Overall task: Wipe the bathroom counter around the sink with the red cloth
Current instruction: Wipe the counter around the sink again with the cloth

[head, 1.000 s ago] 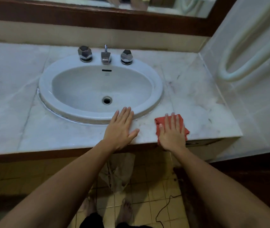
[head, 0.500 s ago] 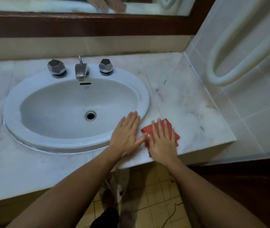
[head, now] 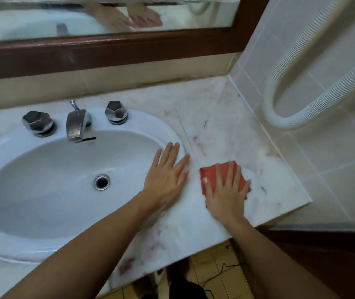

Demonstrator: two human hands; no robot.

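My right hand [head: 226, 190] is flat, palm down, fingers spread, pressing the red cloth [head: 224, 176] onto the marble counter [head: 226, 130]. Not pinching it, just pinning it from above. Cloth is bunched into a rough square; its far edge and both side corners stick out past my fingers. It sits on the counter to the right of the sink [head: 42, 190], near the front edge, well short of the tiled side wall [head: 334, 158].

My left hand [head: 168, 175] is flat too, fingers extended and slightly fanned, holding nothing. Palm rests on the sink's right rim, fingertips reaching toward the seam where the rim meets the counter. It's just beside the cloth, not touching it; a bare strip of marble shows between the two hands.

Counter has reddish veining or stains right of the sink and along the front edge; can't tell which. A seam line runs across the slab behind the cloth.

Sink is white, oval, drain [head: 101, 182] visible in the basin. Chrome spout [head: 75, 126] at the back, one faceted knob on each side [head: 38, 123] [head: 116, 112].

Mirror [head: 107, 16] above in a dark wood frame, reflecting both hands, blurred. White ribbed hose [head: 301, 113] loops down on the side wall. Tan floor tile [head: 211, 275] below the counter edge.
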